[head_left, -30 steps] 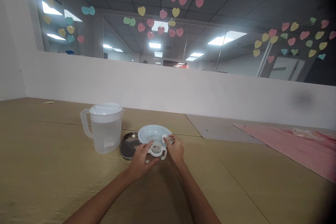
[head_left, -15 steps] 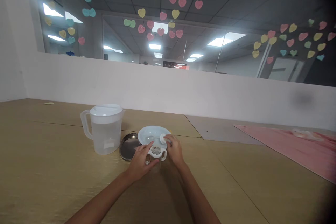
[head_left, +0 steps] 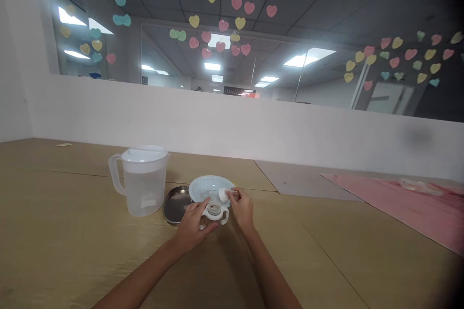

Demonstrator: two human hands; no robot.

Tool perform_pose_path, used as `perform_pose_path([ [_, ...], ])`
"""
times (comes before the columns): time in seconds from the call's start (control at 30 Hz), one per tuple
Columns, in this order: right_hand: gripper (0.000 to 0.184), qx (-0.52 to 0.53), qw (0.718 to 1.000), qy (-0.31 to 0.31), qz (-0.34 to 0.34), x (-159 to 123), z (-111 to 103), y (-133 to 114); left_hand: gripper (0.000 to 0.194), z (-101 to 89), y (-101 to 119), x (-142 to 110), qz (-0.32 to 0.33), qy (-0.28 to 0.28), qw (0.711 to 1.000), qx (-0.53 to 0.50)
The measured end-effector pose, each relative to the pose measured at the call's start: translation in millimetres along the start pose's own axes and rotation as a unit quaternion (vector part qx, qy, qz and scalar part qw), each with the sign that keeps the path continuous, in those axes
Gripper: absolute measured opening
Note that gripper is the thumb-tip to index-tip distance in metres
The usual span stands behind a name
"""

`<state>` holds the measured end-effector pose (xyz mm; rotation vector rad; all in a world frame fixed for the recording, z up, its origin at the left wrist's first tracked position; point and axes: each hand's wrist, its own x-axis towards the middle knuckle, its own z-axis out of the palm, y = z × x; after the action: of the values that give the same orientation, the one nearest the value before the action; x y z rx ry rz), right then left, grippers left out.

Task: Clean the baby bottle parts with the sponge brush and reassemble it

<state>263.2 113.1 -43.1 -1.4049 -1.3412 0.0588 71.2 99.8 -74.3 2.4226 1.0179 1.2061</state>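
Fingers of our left hand [head_left: 190, 226] are curving round a small clear bottle [head_left: 214, 211], the thumb lying on the near side and the forefinger reaching up along the far side, parted by the bottle between them. Our right hand [head_left: 243, 208] is pinching a white cap [head_left: 223, 195] between thumb and forefinger; how its other fingers are curling, we cannot tell.

We are placing everything by the pale blue bowl [head_left: 195, 184]. The bottle is standing just on our side of the bowl, covering part of its near rim from where we are looking; whether the two are touching, we cannot tell. Our left hand is coming in at the bowl's near left, our right hand at its near right.

The cap is hanging before the bowl's right half, so it is lying a little to the right of the bottle's mouth and slightly farther from us, near but apart. Our right hand is the nearer one to that gap. The bottle's long axis is running upright, its uncovered mouth is pointing up, and its white handle [head_left: 227, 217] is sticking out to the right. The cap is showing no clear long axis; it seems to be tilting.

Just left of the bowl a round metal tray [head_left: 176, 204] is lying, and farther left a lidded jug [head_left: 144, 190] is holding clear liquid.
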Motion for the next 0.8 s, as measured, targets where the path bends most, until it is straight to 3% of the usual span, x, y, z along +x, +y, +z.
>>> perform_pose_path([
  [0.13,0.041,0.079,0.993,0.017,0.089,0.8,0.1,-0.5,0.071,1.9,-0.6,-0.1,-0.004,0.004,1.0,-0.005],
  [0.27,0.04,0.096,0.99,0.067,0.073,-0.2,-3.3,-9.0,0.073,2.1,0.3,-0.1,0.021,0.012,1.0,-0.011],
  [0.37,0.034,0.023,0.991,0.128,-0.022,-5.4,-6.0,-20.3,0.079,-0.7,1.2,0.1,0.062,0.059,0.996,-0.007],
  [0.43,0.027,-0.016,0.98,0.16,-0.121,-11.1,-6.4,-29.2,0.073,-3.6,1.6,0.2,0.07,0.114,0.991,-0.002],
  [0.57,0.025,-0.055,0.905,0.171,-0.386,-25.4,-4.4,-48.4,0.06,-9.4,2.0,1.5,0.073,0.241,0.967,0.027],
  [0.63,0.032,-0.06,0.865,0.148,-0.477,-32.5,-2.8,-57.4,0.06,-11.7,1.9,2.8,0.101,0.286,0.951,0.052],
  [0.7,0.034,-0.057,0.842,0.125,-0.522,-38.8,-0.9,-64.5,0.056,-13.8,1.7,4.0,0.146,0.298,0.94,0.079],
  [0.8,0.033,-0.04,0.838,0.112,-0.533,-45.2,2.4,-69.6,0.042,-17.3,2.0,4.9,0.193,0.282,0.934,0.107],
])
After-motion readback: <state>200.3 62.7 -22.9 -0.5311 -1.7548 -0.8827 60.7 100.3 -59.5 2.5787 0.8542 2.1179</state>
